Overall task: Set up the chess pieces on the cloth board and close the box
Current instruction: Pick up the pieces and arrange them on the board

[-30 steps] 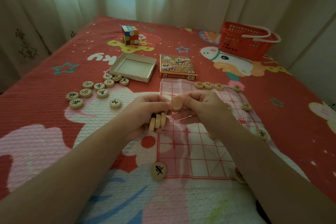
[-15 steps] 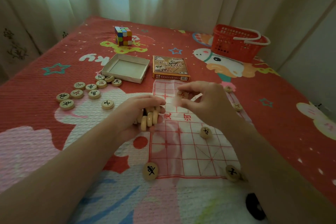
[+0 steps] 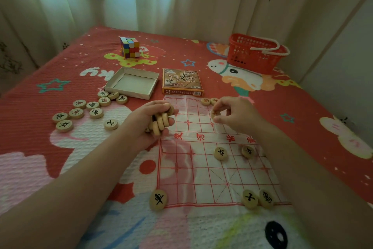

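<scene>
Since a second ago the right hand (image 3: 235, 115) has carried its pinched piece (image 3: 214, 114) out over the cloth board's (image 3: 193, 172) far half. Nearer pieces sit along the board's near edge. The left hand (image 3: 149, 125) clutches a stack (image 3: 160, 122). Placing is underway; next, lower onto a crossing. The box tray (image 3: 132, 83) and lid (image 3: 181, 81) lie apart beyond. The held piece's character is unreadable.
</scene>
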`<state>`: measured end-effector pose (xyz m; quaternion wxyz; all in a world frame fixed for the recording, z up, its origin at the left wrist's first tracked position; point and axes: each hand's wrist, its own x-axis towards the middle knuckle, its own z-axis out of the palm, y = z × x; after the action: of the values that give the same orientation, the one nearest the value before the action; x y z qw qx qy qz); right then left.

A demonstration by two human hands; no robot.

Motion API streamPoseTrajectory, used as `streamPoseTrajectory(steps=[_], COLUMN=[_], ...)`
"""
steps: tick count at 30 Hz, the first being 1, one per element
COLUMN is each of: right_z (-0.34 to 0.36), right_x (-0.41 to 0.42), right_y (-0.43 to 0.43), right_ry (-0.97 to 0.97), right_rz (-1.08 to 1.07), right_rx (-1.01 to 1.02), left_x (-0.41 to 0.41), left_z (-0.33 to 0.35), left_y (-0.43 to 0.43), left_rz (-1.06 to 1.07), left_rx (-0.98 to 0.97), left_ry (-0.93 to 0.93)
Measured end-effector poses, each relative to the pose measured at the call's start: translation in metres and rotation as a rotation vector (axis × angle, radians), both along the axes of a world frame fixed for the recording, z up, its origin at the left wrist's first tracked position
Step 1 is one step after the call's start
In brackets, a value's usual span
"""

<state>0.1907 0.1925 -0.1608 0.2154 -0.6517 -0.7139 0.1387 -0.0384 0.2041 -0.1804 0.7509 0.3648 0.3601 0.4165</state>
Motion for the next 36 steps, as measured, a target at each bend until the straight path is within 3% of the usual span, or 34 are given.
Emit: streamPoseTrajectory(steps=[4, 9, 15, 22, 36], right_z=[-0.012, -0.008, 0.028, 0.032, 0.016], right_x=[-0.004, 0.002, 0.004, -0.025, -0.029], right_y=[0.003, 0.005, -0.001, -0.005, -0.003], right_ry=[-0.125, -0.122, 0.21, 0.251, 0.454], right_rz=[0.031, 0.016, 0.014, 0.235, 0.271], right_rx=[-0.053, -0.1, 0.041, -0.036, -0.108], left_x=[0.009, 0.007, 0.011, 0.031, 0.027], left_z=[-0.002, -0.006, -0.006, 0.0, -0.006], left_y=[0.0, -0.001, 0.003, 0.004, 0.009], left_rz=[-0.033, -0.07, -0.069, -0.118, -0.156], left_rx=[0.013, 0.03, 0.037, 0.032, -0.002], left_ry=[-0.029, -0.063, -0.064, 0.018, -0.005])
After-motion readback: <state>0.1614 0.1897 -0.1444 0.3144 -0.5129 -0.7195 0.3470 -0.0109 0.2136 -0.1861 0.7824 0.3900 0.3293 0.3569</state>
